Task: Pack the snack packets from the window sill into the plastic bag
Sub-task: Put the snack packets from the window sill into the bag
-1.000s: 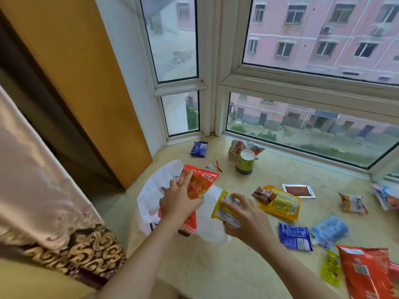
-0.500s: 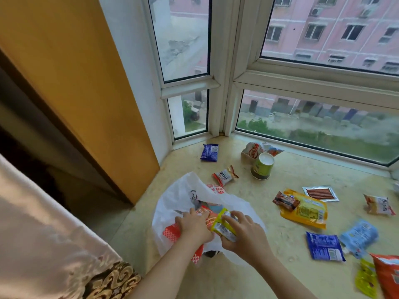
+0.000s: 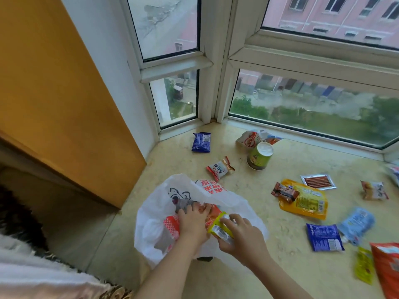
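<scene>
Setting: Beige stone window sill (image 3: 280, 160) is running along a corner window, with an orange panel standing off to its left end.
Plastic bag: white plastic bag (image 3: 164, 203) with red print is lying crumpled on the sill, its mouth gaping toward the person; an orange-red packet (image 3: 212, 213) is sitting inside it.
Left hand: left hand (image 3: 192, 221) is reaching into the bag mouth, fingers (image 3: 190, 209) curling over the orange-red packet and pressing it down.
Right hand: right hand (image 3: 241, 236) is pinching a yellow packet (image 3: 221, 226) between thumb and curled fingers at the bag mouth, just beside the left hand.
Yellow packet axis: its long axis is running diagonally, the upper end pointing away toward the window, the lower end pointing back toward the person's right wrist.
Behind the bag: a small red-and-white packet (image 3: 219, 168) is lying just beyond the bag; a dark blue packet (image 3: 201, 142) is resting farther back near the window frame.
Right of the bag: a green cup (image 3: 259, 156) is standing upright, a large yellow pouch (image 3: 306, 200) is lying flat with a brown bar (image 3: 285, 192) on its edge, and another blue packet (image 3: 325, 237) is lying nearer the person.
Far right of the bag: a big red bag (image 3: 387, 270) is lying at the frame edge.
</scene>
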Action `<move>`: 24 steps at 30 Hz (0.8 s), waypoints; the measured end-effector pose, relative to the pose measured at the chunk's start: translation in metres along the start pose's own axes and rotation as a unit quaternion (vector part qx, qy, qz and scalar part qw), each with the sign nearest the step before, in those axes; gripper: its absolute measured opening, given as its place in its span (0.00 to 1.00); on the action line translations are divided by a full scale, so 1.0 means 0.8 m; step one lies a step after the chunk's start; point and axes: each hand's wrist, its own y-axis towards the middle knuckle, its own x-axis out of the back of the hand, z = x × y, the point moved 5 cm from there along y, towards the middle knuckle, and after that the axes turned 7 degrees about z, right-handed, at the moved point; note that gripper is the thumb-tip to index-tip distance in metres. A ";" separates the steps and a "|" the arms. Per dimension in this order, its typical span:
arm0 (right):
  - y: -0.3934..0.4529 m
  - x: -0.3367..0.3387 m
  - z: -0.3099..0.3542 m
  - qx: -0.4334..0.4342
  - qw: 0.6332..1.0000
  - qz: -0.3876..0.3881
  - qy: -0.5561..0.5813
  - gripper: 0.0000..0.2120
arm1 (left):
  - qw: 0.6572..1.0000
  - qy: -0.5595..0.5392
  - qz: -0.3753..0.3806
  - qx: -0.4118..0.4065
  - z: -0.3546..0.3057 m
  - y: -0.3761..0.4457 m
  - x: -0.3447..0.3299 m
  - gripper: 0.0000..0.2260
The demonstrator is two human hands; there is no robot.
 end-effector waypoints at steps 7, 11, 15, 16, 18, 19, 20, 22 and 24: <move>0.010 -0.031 0.007 -0.005 0.998 0.060 -0.005 0.25 | 0.975 0.041 0.030 -0.217 0.036 -0.005 0.002 0.34; 0.013 -0.040 -0.006 -0.035 0.996 0.076 -0.024 0.25 | 0.961 0.107 0.005 -0.257 0.042 0.007 -0.019 0.35; 0.019 -0.049 -0.016 -0.037 0.995 0.073 -0.063 0.26 | 0.960 0.130 0.028 -0.246 0.057 0.005 -0.042 0.41; 0.021 -0.050 -0.017 -0.039 0.995 0.068 -0.064 0.29 | 0.963 0.128 0.039 -0.236 0.060 0.005 -0.045 0.41; 0.025 -0.050 -0.017 -0.044 0.996 0.054 -0.057 0.30 | 0.970 0.116 0.037 -0.212 0.062 0.004 -0.043 0.38; 0.028 -0.050 -0.015 -0.044 0.996 0.051 -0.055 0.30 | 0.972 0.113 0.031 -0.202 0.062 0.003 -0.040 0.37; 0.031 -0.052 -0.013 -0.043 0.996 0.051 -0.054 0.29 | 0.974 0.117 0.023 -0.192 0.062 0.003 -0.038 0.35; 0.037 -0.057 -0.009 -0.040 0.997 0.050 -0.049 0.28 | 0.977 0.132 0.002 -0.166 0.065 0.003 -0.032 0.33; 0.043 -0.066 -0.002 -0.030 0.997 0.050 -0.041 0.30 | 0.979 0.148 -0.007 -0.139 0.070 0.004 -0.028 0.33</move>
